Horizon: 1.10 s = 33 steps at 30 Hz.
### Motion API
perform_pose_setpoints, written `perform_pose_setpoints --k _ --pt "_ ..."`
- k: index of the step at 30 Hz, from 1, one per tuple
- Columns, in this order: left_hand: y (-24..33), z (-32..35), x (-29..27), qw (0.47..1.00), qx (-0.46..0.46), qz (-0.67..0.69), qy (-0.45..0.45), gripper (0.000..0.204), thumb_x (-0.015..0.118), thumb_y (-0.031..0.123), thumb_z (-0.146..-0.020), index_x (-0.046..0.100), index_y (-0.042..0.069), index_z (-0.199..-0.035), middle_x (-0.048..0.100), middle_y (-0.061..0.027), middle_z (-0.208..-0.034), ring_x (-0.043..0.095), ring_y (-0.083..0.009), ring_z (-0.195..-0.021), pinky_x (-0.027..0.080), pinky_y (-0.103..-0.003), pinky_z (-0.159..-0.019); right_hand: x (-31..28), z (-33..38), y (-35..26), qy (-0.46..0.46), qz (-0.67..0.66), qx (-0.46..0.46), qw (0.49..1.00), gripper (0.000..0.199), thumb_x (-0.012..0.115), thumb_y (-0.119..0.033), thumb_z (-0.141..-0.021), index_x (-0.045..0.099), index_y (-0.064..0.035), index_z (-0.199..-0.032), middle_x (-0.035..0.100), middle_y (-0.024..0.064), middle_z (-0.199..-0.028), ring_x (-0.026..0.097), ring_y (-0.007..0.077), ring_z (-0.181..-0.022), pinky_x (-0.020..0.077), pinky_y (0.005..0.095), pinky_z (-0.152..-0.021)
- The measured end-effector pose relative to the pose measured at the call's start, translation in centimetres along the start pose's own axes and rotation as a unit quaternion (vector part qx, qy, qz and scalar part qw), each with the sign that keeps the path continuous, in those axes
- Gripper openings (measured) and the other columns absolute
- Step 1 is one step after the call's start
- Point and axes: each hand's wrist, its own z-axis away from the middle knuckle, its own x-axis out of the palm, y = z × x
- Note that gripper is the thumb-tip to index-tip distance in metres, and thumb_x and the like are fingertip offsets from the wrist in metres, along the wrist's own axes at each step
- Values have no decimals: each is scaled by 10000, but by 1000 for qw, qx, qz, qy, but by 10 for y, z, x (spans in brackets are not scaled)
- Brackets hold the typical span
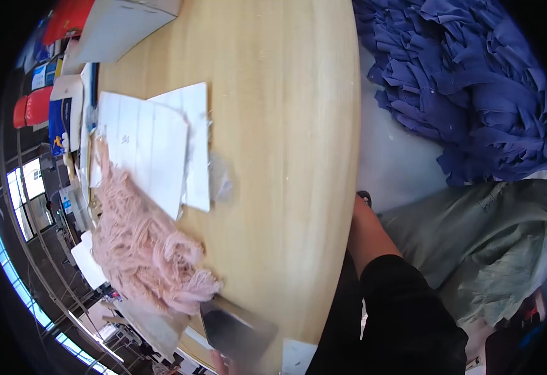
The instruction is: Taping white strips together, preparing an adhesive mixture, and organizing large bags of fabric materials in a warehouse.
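At the lower edge, the fingers of my left hand (219,362) show at the edge of a dark, flat, rectangular smartphone (239,334), closed on it; the phone is smeared by motion. Just beyond the phone lies a heap of pink yarn-like strips (142,244) on the table. My right forearm, in a black sleeve, reaches up along the table's edge. My right hand (359,215) is almost wholly hidden at that edge, so its fingers do not show.
White sheets (145,144) lie on the pale wooden table (273,137), near a white box (126,28). Right of the table's curved edge are a large pile of dark blue cloth pieces (473,87) and a grey-green sack (473,231). Red and blue packages (67,115) stand at the far left.
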Motion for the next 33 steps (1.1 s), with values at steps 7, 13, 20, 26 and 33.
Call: perform_pose_setpoints --k 7,13,20,26,33 --pt "32 -37 4 988 143 -20 -55 599 598 294 -784 421 10 -1281 285 -269 -1395 253 -454 -1308 227 -527 -1055 -18 60 -25 -63 -4 -61 996 189 502 -136 -892 565 37 -934 635 133 -780 612 220 -748 467 348 -671" --pt "56 -12 -23 991 69 95 69 473 642 94 -755 490 12 -1194 409 -197 -1316 352 -405 -1239 291 -464 -1034 -252 255 -135 -149 61 -10 987 218 449 -117 -933 549 8 -1081 578 39 -852 489 109 -749 417 276 -689" --pt "116 99 -99 793 -193 520 -252 350 515 280 -927 577 46 -1179 592 -63 -1156 533 -151 -1070 415 -308 -932 -330 433 -308 -485 275 -62 828 434 471 -176 -902 402 -37 -1307 581 273 -1068 574 384 -1022 436 387 -885" --pt "84 153 -169 781 -119 567 -233 299 480 203 -931 629 13 -1108 642 -89 -1074 605 -159 -965 470 -268 -870 -320 511 -362 -583 272 -68 763 563 459 -149 -889 201 -97 -1387 553 313 -1071 541 471 -1002 440 464 -862" --pt "90 127 -181 844 58 431 -313 260 522 186 -853 673 15 -977 666 -113 -971 622 -179 -892 485 -287 -796 -277 528 -427 -455 376 -432 682 430 596 -224 -843 462 -89 -1228 591 157 -906 588 354 -804 485 417 -680"
